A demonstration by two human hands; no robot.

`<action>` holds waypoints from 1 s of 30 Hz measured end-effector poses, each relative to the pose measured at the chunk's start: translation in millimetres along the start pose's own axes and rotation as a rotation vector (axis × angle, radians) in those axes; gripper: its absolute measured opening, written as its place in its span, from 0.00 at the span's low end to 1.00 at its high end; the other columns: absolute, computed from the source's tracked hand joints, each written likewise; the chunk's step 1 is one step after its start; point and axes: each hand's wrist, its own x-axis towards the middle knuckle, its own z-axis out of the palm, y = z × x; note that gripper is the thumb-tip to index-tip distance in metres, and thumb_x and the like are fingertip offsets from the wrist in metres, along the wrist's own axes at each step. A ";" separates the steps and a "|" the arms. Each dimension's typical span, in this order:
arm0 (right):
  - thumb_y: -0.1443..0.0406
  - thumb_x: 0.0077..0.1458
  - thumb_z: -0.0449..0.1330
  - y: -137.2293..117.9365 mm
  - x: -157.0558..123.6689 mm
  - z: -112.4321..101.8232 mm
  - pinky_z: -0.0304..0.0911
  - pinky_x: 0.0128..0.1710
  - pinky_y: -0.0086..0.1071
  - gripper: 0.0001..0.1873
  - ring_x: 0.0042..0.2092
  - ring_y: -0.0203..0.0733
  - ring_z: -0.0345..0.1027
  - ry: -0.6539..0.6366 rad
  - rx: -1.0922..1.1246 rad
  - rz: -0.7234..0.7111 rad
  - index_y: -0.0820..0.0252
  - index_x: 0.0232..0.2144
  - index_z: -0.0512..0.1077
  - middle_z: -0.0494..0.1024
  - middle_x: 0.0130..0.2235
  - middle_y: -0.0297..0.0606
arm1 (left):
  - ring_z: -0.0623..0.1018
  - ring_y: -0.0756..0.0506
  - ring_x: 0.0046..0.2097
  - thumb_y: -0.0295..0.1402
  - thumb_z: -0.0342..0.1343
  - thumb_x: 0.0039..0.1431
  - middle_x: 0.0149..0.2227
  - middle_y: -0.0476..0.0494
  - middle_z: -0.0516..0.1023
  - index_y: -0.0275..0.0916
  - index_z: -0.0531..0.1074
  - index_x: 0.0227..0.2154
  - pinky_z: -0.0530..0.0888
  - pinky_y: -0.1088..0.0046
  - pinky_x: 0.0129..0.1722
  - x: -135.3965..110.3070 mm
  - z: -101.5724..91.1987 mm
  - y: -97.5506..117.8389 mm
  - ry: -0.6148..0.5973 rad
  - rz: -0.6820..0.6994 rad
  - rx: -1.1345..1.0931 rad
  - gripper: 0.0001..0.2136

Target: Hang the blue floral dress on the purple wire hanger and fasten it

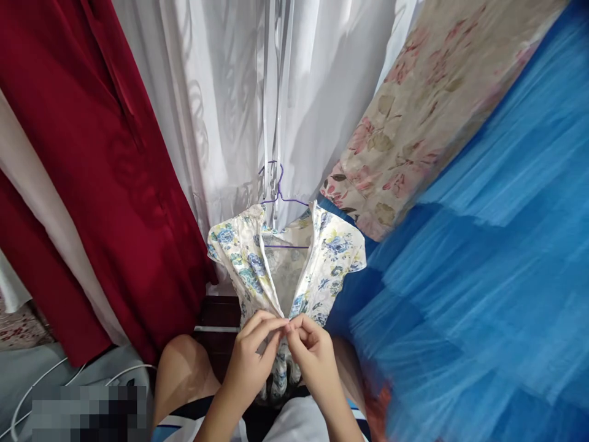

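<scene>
A white dress or blouse with blue flowers hangs in front of me on a purple wire hanger. Its front lies open in a V from the shoulders down to my fingers. My left hand pinches the front edge at the bottom of that V. Close against it, my right hand pinches the opposite edge, and the fingertips of both hands meet. Any button or zip between the fingers is too small to make out. Below my hands the garment bunches between my knees.
Red curtains or cloth hang at left, white curtains behind the hanger. On the right are a pink-flowered cloth and a layered blue tulle skirt. A white cable lies on grey fabric at lower left.
</scene>
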 end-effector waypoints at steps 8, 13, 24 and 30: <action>0.57 0.60 0.60 9.3 0.3 -17.6 0.41 0.24 0.30 0.16 0.25 0.33 0.43 0.091 -0.026 -0.037 0.59 0.25 0.64 0.55 0.22 0.27 | 0.72 0.43 0.41 0.28 0.53 0.65 0.38 0.45 0.76 0.45 0.75 0.42 0.69 0.66 0.42 18.1 5.5 0.5 -0.092 0.019 0.288 0.09; 0.55 0.62 0.59 7.0 -3.2 -18.2 0.41 0.24 0.30 0.16 0.24 0.33 0.44 0.076 -0.002 -0.007 0.58 0.27 0.66 0.55 0.21 0.26 | 0.72 0.43 0.43 0.28 0.48 0.67 0.40 0.43 0.74 0.41 0.70 0.40 0.69 0.66 0.44 22.8 9.6 2.4 -0.112 0.032 0.220 0.06; 0.59 0.54 0.66 4.1 0.2 -31.1 0.63 0.44 0.36 0.12 0.40 0.45 0.65 0.048 -0.147 -0.133 0.56 0.38 0.69 0.71 0.36 0.38 | 0.73 0.47 0.39 0.26 0.47 0.67 0.36 0.45 0.69 0.39 0.65 0.37 0.70 0.71 0.40 12.3 26.3 -12.0 -0.012 0.081 0.046 0.04; 0.62 0.58 0.62 -1.1 -1.3 -29.4 0.62 0.51 0.38 0.13 0.48 0.48 0.67 -0.110 -0.123 -0.120 0.54 0.46 0.68 0.73 0.44 0.41 | 0.75 0.48 0.38 0.26 0.48 0.65 0.35 0.46 0.71 0.39 0.67 0.37 0.72 0.72 0.40 11.5 20.5 -23.6 0.052 0.147 0.067 0.04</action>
